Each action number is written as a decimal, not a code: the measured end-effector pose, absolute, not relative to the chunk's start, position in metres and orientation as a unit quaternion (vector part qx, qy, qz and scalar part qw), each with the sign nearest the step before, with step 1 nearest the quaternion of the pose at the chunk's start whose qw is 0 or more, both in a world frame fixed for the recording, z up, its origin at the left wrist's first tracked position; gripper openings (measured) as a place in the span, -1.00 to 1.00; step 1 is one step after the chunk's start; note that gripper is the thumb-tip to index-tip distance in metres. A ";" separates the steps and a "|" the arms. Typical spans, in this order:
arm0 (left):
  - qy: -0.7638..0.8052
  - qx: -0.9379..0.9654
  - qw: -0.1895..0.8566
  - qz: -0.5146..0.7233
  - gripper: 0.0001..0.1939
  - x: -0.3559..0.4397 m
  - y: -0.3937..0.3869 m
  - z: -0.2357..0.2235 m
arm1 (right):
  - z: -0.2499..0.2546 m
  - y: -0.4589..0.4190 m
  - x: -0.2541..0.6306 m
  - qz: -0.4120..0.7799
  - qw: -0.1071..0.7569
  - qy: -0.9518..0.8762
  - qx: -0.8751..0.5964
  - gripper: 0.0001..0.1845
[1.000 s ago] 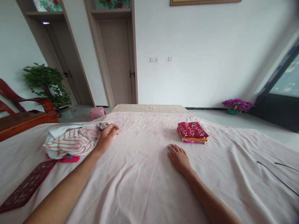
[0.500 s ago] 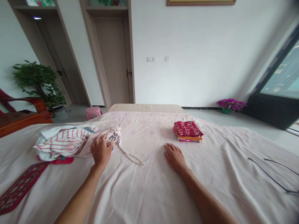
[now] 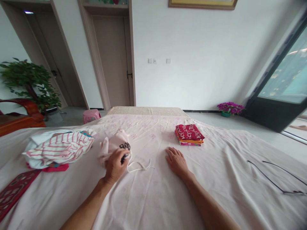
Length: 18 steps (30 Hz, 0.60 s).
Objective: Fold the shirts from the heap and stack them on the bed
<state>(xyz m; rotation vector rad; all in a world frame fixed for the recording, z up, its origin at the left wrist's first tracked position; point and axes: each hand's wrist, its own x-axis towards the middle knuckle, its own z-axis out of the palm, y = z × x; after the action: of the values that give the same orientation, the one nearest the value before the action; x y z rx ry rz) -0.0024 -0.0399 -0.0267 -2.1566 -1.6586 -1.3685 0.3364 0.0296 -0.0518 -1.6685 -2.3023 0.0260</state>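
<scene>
My left hand is closed on a crumpled pale pink garment with black lettering, holding it just above the pink bedsheet. A white drawstring trails from the garment to the right. My right hand lies flat and open on the sheet, fingers stretched out, holding nothing. Beyond it sits a neat stack of folded cloths, dark red with white lettering on top. To the left of the garment lies a loose pile of clothes, with a red and white striped piece on top.
A dark red patterned cloth lies at the bed's left edge. A thin black cord runs across the sheet on the right. Behind the bed are a pink stool, a potted plant, a wooden chair and purple flowers.
My left hand has pulled the pink garment out of the clothes pile and drawn it toward the middle of the bed, its drawstring trailing. My right hand has stayed flat on the sheet.
</scene>
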 end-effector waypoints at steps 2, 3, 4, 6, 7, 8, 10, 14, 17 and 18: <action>-0.453 -0.810 -0.011 -0.371 -0.66 0.029 -0.053 -0.024 | -0.051 0.028 0.336 0.012 0.147 -0.800 -0.582 -0.52; -0.414 -0.843 -0.031 -0.341 -0.62 0.040 -0.058 -0.023 | -0.050 0.027 0.337 0.013 0.148 -0.800 -0.582 -0.52; -0.387 -0.862 -0.037 -0.324 -0.60 0.047 -0.063 -0.023 | -0.050 0.027 0.337 0.013 0.149 -0.800 -0.581 -0.52; -0.379 -0.859 -0.010 -0.343 -0.60 0.053 -0.068 -0.022 | -0.051 0.026 0.337 0.014 0.152 -0.801 -0.578 -0.52; -0.397 -0.840 0.018 -0.369 -0.61 0.051 -0.068 -0.022 | -0.051 0.026 0.338 0.014 0.153 -0.802 -0.577 -0.53; -0.425 -0.813 0.048 -0.396 -0.61 0.048 -0.066 -0.022 | -0.052 0.026 0.338 0.014 0.154 -0.803 -0.576 -0.53; -0.494 -0.749 0.102 -0.429 -0.58 0.038 -0.061 -0.023 | -0.053 0.026 0.339 0.012 0.157 -0.804 -0.574 -0.53; -0.618 -0.665 0.113 -0.404 -0.53 0.012 -0.042 -0.039 | -0.052 0.027 0.339 0.013 0.156 -0.803 -0.574 -0.53; -0.664 -0.646 0.050 -0.374 -0.58 -0.005 -0.028 -0.058 | -0.052 0.026 0.339 0.015 0.153 -0.802 -0.577 -0.53; -0.669 -0.643 0.035 -0.370 -0.59 -0.009 -0.025 -0.063 | -0.052 0.026 0.338 0.014 0.152 -0.803 -0.576 -0.53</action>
<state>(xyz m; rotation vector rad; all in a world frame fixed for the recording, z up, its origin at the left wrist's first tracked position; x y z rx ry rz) -0.0093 -0.0246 -0.0631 -1.9773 -2.0563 -1.1384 0.3385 0.0263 -0.0521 -1.6536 -2.3035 0.0401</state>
